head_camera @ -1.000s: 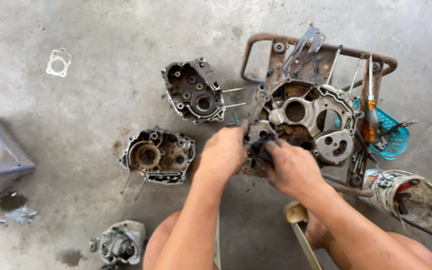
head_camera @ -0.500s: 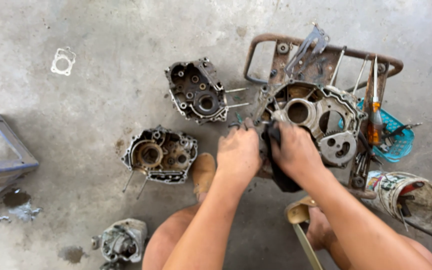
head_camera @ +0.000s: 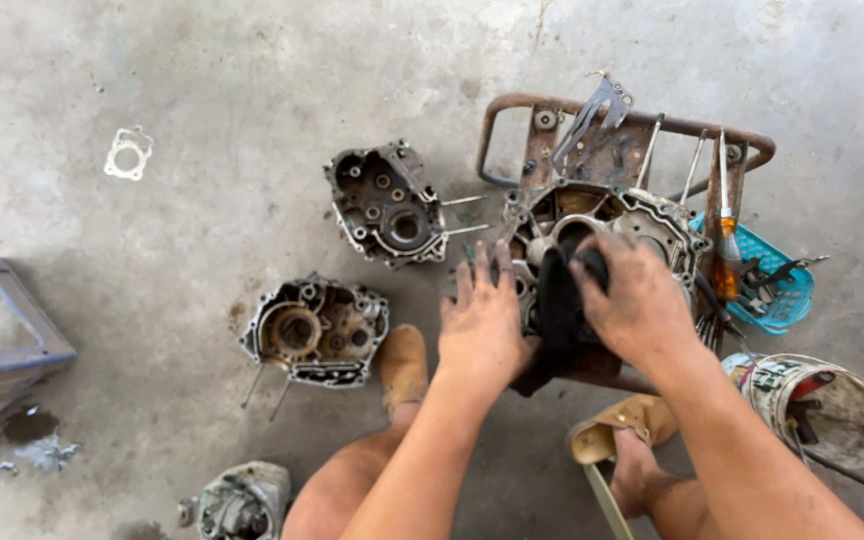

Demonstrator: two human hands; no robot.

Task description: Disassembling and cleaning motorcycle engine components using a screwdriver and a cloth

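Here, per item:
- Left hand: fingers spread, flat against black part.
- Right hand: grasping that part, over the engine casing.
- Blue basket (holds tools); bucket holds scrap.

Left hand: grimy, palm down, fingers spread and pointing forward, forearm bare, reaching from lower centre. Right hand: grimy, knuckles up, fingers curled in a grip, bare forearm running in from the lower right corner.
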